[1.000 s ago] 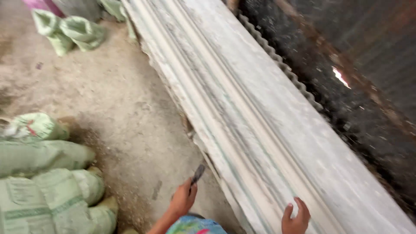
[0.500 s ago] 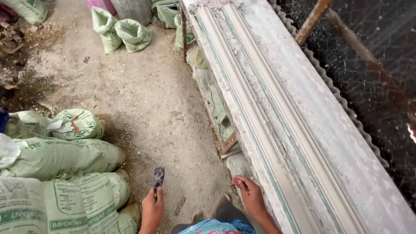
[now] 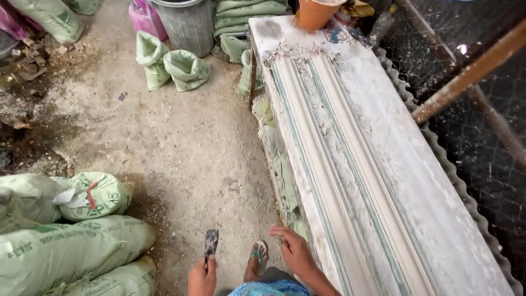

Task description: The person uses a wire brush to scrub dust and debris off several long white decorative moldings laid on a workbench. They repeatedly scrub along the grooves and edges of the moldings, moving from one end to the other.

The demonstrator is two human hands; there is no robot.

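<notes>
While the left hand (image 3: 202,278) still grips the scraper (image 3: 211,243), the right hand (image 3: 296,251), fingers spread open, has come down to the near edge of the long bench (image 3: 416,181)

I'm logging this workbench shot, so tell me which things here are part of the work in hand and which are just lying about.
In hand:
- scraper blade, held in the left hand
- long white moulding bench, its near edge under the right hand

Lying about:
- green sacks stacked on the floor
- grey bin
- orange pot on the bench's far end
- wooden pole
</notes>
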